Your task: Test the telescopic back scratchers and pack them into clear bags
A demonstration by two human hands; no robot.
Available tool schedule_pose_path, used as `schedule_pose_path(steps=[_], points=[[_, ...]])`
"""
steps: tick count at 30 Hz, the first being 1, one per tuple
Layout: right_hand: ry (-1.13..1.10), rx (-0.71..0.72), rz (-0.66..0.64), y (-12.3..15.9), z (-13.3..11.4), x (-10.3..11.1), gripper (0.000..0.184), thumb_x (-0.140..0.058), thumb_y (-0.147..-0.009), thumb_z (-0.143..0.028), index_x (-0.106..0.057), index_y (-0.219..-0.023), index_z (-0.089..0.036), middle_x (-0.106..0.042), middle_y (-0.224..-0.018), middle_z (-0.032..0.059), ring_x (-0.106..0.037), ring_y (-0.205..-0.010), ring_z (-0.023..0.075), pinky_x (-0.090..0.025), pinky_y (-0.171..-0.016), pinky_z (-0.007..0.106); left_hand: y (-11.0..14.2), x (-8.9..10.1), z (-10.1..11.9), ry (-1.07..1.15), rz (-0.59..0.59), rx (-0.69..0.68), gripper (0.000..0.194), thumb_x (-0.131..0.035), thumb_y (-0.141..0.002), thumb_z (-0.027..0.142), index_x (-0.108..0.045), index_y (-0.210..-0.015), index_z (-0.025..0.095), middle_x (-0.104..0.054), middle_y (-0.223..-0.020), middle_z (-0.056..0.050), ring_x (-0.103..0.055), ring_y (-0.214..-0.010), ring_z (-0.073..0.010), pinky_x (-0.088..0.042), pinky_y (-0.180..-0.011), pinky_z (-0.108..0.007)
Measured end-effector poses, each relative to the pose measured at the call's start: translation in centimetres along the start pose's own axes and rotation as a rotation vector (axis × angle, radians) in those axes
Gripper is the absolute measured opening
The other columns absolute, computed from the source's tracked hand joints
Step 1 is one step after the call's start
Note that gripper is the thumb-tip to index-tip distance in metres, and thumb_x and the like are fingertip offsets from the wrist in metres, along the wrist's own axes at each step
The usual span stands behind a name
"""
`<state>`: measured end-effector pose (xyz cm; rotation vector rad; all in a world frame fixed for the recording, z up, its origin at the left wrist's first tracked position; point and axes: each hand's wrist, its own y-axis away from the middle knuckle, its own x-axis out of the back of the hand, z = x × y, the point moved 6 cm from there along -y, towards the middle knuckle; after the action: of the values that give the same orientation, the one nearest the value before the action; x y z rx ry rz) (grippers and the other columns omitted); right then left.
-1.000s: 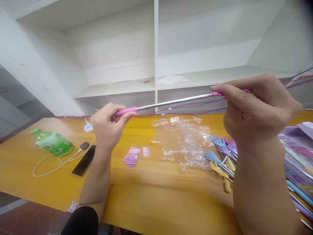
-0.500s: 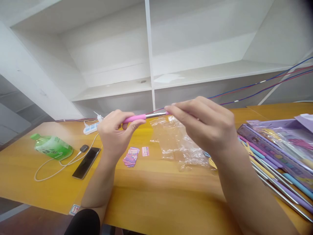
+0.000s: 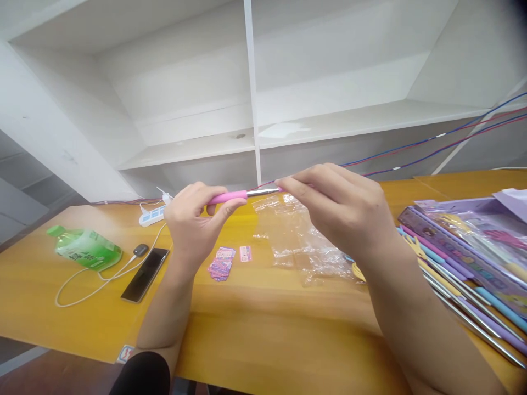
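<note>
My left hand (image 3: 193, 219) is closed round the pink handle of a telescopic stick (image 3: 230, 196), held level above the table. The stick's short metal rod runs to the right toward my right hand (image 3: 341, 208). Its fingertips pinch the small pink piece at the rod's far end, which they mostly hide. Below the hands lie a crumpled clear plastic bag (image 3: 294, 236), a stack of small printed cards (image 3: 222, 263) and a single card (image 3: 246, 253).
Several coloured sticks with metal rods (image 3: 461, 296) lie at the right beside a purple box (image 3: 457, 247). On the left are a green bottle (image 3: 88, 247), a phone (image 3: 144, 275), a charging cable and a power strip (image 3: 152, 215). White shelves (image 3: 197, 148) stand behind.
Both hands keep their hold on the stick, almost unmoved. The right hand has shifted very slightly left, and the view has tilted a little.
</note>
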<state>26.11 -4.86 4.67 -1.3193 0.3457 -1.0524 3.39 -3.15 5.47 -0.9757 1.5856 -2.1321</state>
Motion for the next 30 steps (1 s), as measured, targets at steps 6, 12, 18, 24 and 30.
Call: schedule_pose_path(steps=[6,12,18,24,30], points=[[0.078,0.043,-0.032,0.0,-0.9,0.4,0.028,-0.051,-0.099,0.001,-0.069,-0.110,-0.018,-0.071,-0.087,0.0007,-0.054,-0.069,0.0094,-0.035,-0.061,0.028,-0.1,-0.1,0.8,-0.072,0.016,-0.064,0.021,-0.084,-0.092,0.045,-0.081,-0.089,0.025,-0.056,-0.067,0.002,-0.044,-0.065,-0.0145,-0.037,-0.065,-0.033],[0.176,-0.014,-0.115,0.3,-1.3,-1.2,0.031,-0.055,-0.097,0.000,-0.071,-0.114,-0.020,-0.067,-0.087,-0.0016,-0.042,-0.066,0.0114,-0.028,-0.060,0.030,-0.5,0.2,-0.1,-0.218,-0.030,-0.094,0.024,-0.079,-0.096,0.050,-0.079,-0.092,0.027,-0.068,-0.078,-0.002,-0.057,-0.089,-0.0238,-0.040,-0.085,-0.041],[0.207,-0.015,-0.124,0.2,-0.7,-1.7,0.014,-0.059,-0.104,-0.012,-0.070,-0.106,-0.020,-0.065,-0.083,-0.0011,-0.045,-0.072,0.0141,-0.032,-0.068,0.031,0.0,-1.2,0.4,-0.366,-0.186,-0.275,0.013,-0.069,-0.104,0.037,-0.074,-0.103,0.025,-0.073,-0.087,-0.005,-0.062,-0.113,-0.0309,-0.038,-0.096,-0.047],[0.182,-0.078,-0.263,0.5,0.4,-1.9,0.014,-0.056,-0.108,-0.017,-0.070,-0.106,-0.018,-0.068,-0.089,0.0028,-0.050,-0.081,0.0183,-0.035,-0.077,0.034,0.6,-3.2,1.1,-0.273,-0.349,-0.331,0.015,-0.055,-0.111,0.021,-0.068,-0.116,0.018,-0.074,-0.096,-0.006,-0.063,-0.086,-0.0194,-0.049,-0.075,-0.034],[0.052,-0.047,-0.368,1.0,-0.1,-3.6,0.028,-0.054,-0.100,-0.001,-0.069,-0.114,-0.019,-0.070,-0.096,0.0052,-0.055,-0.098,0.0226,-0.040,-0.093,0.035,1.1,-4.3,1.3,-0.244,-0.440,-0.317,0.018,-0.050,-0.111,0.017,-0.066,-0.119,0.014,-0.074,-0.103,-0.008,-0.066,-0.087,-0.0179,-0.052,-0.076,-0.032]])
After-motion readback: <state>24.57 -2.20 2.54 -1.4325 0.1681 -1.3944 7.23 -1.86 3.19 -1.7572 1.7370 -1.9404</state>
